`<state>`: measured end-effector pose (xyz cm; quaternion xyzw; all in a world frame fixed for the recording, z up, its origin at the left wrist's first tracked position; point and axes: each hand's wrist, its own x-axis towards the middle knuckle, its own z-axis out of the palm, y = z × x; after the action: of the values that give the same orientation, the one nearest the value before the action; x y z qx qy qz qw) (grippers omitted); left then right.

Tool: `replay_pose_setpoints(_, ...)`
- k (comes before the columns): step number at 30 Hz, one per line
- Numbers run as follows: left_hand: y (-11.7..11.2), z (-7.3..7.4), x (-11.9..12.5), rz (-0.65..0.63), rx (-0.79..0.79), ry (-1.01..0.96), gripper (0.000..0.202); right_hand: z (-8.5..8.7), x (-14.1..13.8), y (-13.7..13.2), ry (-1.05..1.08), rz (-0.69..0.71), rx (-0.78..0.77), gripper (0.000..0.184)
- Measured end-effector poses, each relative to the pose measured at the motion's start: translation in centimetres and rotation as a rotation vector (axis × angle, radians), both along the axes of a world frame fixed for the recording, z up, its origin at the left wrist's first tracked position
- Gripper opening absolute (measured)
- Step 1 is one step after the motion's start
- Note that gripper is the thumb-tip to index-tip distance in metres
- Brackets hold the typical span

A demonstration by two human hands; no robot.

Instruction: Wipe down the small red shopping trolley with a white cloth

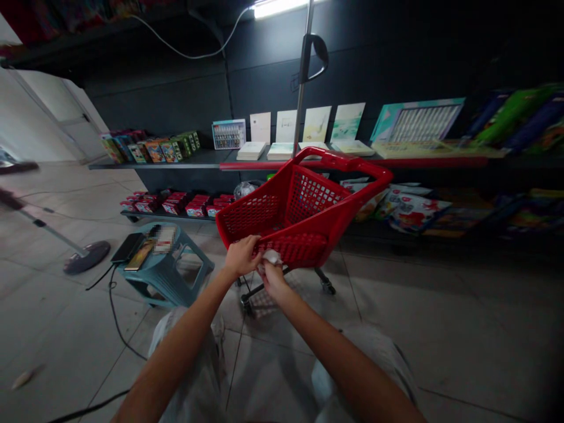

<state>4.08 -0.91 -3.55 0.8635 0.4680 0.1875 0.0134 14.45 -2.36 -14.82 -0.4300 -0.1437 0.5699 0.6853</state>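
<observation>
Left grip closed over the near rim of a red plastic shopping cart; right grip pinches a white cloth at that rim. I log the cart upright on the tiled floor, directly ahead. To its left, a teal plastic stool carries a phone. Behind it stand a metal pole and a dark shelf of boxed goods.

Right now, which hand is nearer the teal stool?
The left hand is nearer, to the right of the stool at the red cart. The right hand is farther from the stool, on the left hand's far side.
</observation>
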Motion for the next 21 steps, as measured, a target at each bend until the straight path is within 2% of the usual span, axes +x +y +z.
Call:
replay_pose_setpoints(2,0.0,-0.1,0.0,0.002,0.008,0.000,0.041,0.6,1.0,0.2,0.092,-0.022,-0.061,0.047)
replay_pose_setpoints(4,0.0,-0.2,-0.1,0.003,0.020,0.005,0.042,1.0,2.1,0.1,0.144,0.042,-0.077,0.046)
replay_pose_setpoints(7,0.0,-0.1,-0.3,-0.006,0.034,0.010,0.043,1.5,3.9,-0.4,0.165,0.168,-0.071,0.035)
replay_pose_setpoints(9,-0.2,-0.1,-0.2,-0.008,0.043,0.024,0.042,1.9,5.5,-0.6,0.165,0.162,-0.081,0.027)
replay_pose_setpoints(13,-1.4,-0.4,0.9,0.088,0.152,0.073,0.044,3.5,9.4,-0.3,0.162,0.021,-0.093,0.021)
replay_pose_setpoints(16,-2.5,-0.6,2.0,0.174,0.218,0.053,0.054,5.2,12.7,0.5,0.161,-0.185,-0.071,0.019)
replay_pose_setpoints(19,-3.0,-0.7,2.3,0.186,0.199,0.045,0.061,6.6,16.3,1.6,0.150,-0.384,-0.043,0.021)
replay_pose_setpoints(21,-2.9,-0.6,2.0,0.166,0.174,0.061,0.061,7.0,18.6,2.6,0.120,-0.468,-0.015,0.024)
